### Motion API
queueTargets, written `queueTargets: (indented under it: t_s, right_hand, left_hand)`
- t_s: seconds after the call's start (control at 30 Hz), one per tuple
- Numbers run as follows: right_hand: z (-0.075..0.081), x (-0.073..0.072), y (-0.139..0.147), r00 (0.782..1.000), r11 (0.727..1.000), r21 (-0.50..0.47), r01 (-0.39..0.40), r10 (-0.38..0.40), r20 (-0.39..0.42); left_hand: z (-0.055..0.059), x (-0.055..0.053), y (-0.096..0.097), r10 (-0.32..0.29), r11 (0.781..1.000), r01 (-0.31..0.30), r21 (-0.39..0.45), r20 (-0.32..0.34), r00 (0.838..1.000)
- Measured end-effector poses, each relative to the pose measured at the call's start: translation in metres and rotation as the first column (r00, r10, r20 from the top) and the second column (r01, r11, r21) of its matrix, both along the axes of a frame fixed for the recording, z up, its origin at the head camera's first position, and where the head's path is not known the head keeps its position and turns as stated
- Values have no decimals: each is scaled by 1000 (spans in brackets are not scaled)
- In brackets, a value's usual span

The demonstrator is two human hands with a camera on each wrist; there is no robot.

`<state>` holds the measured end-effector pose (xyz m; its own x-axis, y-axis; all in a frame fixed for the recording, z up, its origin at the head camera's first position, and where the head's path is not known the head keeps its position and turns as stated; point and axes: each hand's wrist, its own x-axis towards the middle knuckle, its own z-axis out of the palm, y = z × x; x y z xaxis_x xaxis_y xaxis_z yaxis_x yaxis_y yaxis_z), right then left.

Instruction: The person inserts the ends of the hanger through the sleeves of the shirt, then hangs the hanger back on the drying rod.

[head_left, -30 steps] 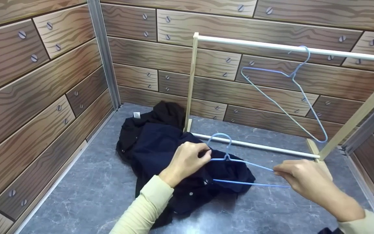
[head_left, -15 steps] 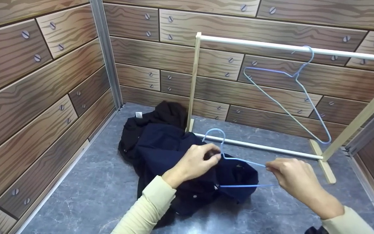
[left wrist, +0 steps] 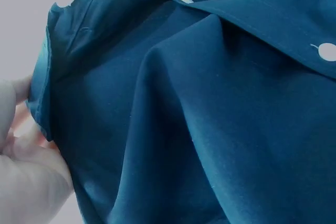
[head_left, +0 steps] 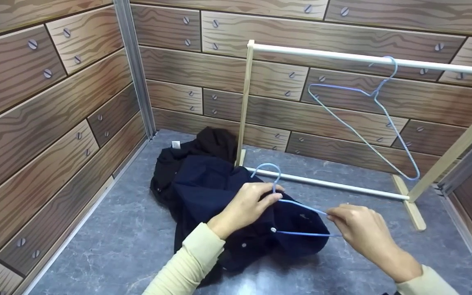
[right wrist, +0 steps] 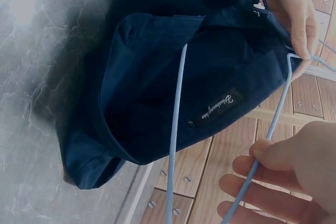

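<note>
I set the clock on the left hand (head_left: 253, 203), 12 toward back wall (head_left: 355, 30). Left hand pinches navy shirt (head_left: 205, 184) at neck of blue hanger (right wrist: 176, 124); shirt spreads 9 through 6 to 4. Right hand (head_left: 361, 227), 3 o'clock, pinches hanger's arm; lower bar partly inside shirt. Black garment (head_left: 165, 164), 10 o'clock, partly underneath. Second hanger (head_left: 375, 94) on rack (head_left: 322, 53), 2 o'clock.

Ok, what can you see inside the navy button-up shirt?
Inside the navy button-up shirt, a dark label with white lettering and part of the held blue hanger show. The hanger's far end is covered by the shirt, so it can't be seen.
</note>
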<state>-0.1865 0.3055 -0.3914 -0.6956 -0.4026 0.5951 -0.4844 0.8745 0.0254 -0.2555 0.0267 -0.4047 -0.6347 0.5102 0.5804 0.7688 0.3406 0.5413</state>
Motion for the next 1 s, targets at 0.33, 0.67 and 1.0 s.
queueTargets:
  t_s: [0.33,0.67,1.0]
  right_hand:
    - [-1,2,13,995,995,-85,55,-47,93]
    - [-12,3,33,982,971,-215,106,-68,177]
    - [-33,6,39,889,899,-361,248,-64,453]
  left_hand:
    - [-1,-1,-1,42,999,-42,4,-20,999]
    - [-2,-2,-5,79,997,-79,18,11,997]
    - [1,-3,-8,122,991,-121,56,-31,992]
